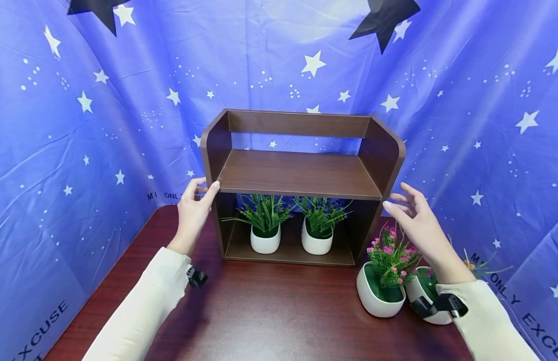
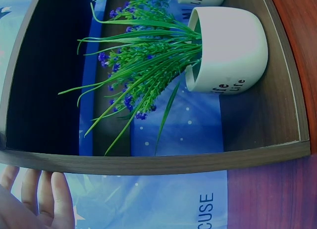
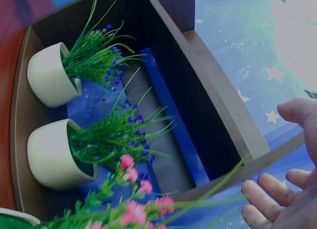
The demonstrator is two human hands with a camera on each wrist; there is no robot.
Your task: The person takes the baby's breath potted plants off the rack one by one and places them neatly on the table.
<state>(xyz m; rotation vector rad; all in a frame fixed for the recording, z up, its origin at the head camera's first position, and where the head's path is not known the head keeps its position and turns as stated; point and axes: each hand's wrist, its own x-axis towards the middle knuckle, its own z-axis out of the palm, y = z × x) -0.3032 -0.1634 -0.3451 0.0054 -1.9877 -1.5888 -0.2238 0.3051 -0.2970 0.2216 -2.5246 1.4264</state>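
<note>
A brown two-tier wooden shelf (image 1: 301,173) stands upright on the table. My left hand (image 1: 195,210) grips its left side panel, thumb at the front edge and fingertips against the outer face. My right hand (image 1: 420,228) is by the right side panel, fingers spread and holding nothing; its thumb tip is close to the front edge, and whether it touches cannot be told. In the lower compartment two white pots with blue flowers, a left pot (image 1: 265,241) and a right pot (image 1: 317,242), stand side by side. The right wrist view shows that hand's fingers (image 3: 267,189) apart from the panel.
A white pot with pink flowers (image 1: 381,296) stands right of the shelf. Behind it another white pot (image 1: 429,301) is partly hidden by my right wrist. The dark red table (image 1: 269,311) extends in front; a blue star-patterned curtain (image 1: 139,125) surrounds it.
</note>
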